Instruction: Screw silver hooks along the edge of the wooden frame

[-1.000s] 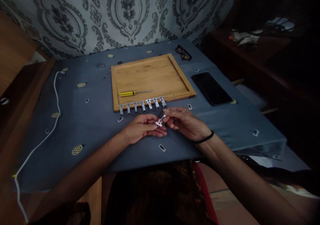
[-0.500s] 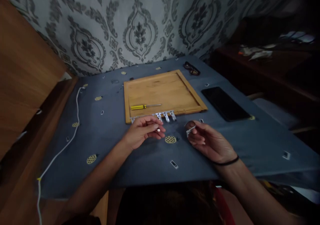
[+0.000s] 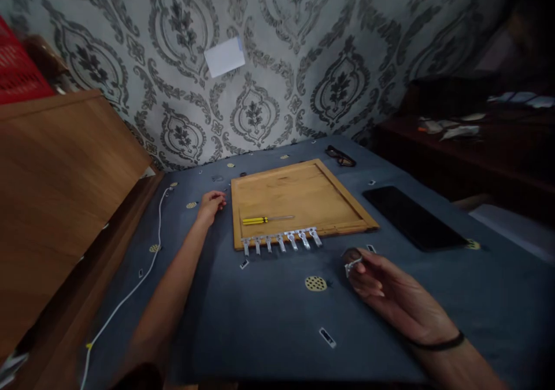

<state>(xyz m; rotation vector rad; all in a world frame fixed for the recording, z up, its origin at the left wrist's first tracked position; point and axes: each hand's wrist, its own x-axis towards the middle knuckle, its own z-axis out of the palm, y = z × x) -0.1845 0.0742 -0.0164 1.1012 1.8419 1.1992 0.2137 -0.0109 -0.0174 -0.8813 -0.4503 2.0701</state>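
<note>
My left hand (image 3: 211,206) reaches over the table left of a wooden framed board (image 3: 299,192). Its fingers are curled together; whatever they hold, if anything, is hidden. Close to the board's right front corner, my right hand (image 3: 390,291) pinches a small silvery metal clip (image 3: 352,267) between thumb and fingers. A row of several similar metal clips (image 3: 292,241) lines the board's front edge, with their ends sticking out over the cloth. On the board lies a screwdriver (image 3: 256,220) with a yellow and black handle, its shaft pointing right.
A blue patterned cloth (image 3: 277,332) covers the table. To the right lie a black tablet-like slab (image 3: 414,217) and dark glasses (image 3: 340,156). A white cable (image 3: 143,280) runs along the left side beside a wooden cabinet (image 3: 78,187). Small dark items (image 3: 243,175) sit behind the board.
My left hand, which held a small shiny piece by the clips, has moved away to the board's far left side. My right hand keeps the metal clip. The view has tilted upward.
</note>
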